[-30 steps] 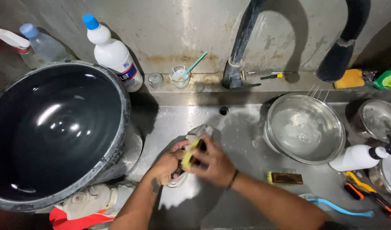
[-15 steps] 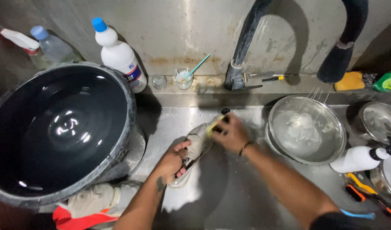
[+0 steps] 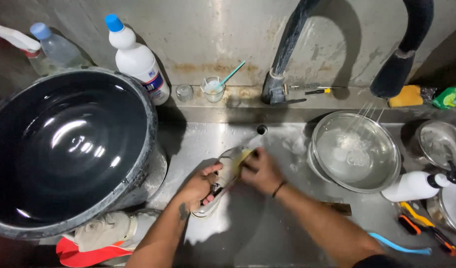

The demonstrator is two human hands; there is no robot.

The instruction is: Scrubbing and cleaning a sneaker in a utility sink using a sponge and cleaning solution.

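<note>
Both hands work over a pale shoe [image 3: 223,186] lying in the wet steel sink [image 3: 267,233], just below the drain hole [image 3: 261,129]. The left hand [image 3: 200,184] is closed around the shoe's middle, fingers curled over its edge and into the opening. The right hand [image 3: 260,170] is closed on a yellow sponge [image 3: 244,157], pressing it against the shoe's toe end, the end nearest the drain hole. A large black tub [image 3: 64,149] of water stands left of the shoe, with a white bottle with a blue cap [image 3: 136,59] behind it. A steel bowl [image 3: 356,151] sits right of the shoe under the running dark tap [image 3: 287,54]. Another pale shoe [image 3: 106,229] lies below the tub, on something red [image 3: 84,253]
</note>
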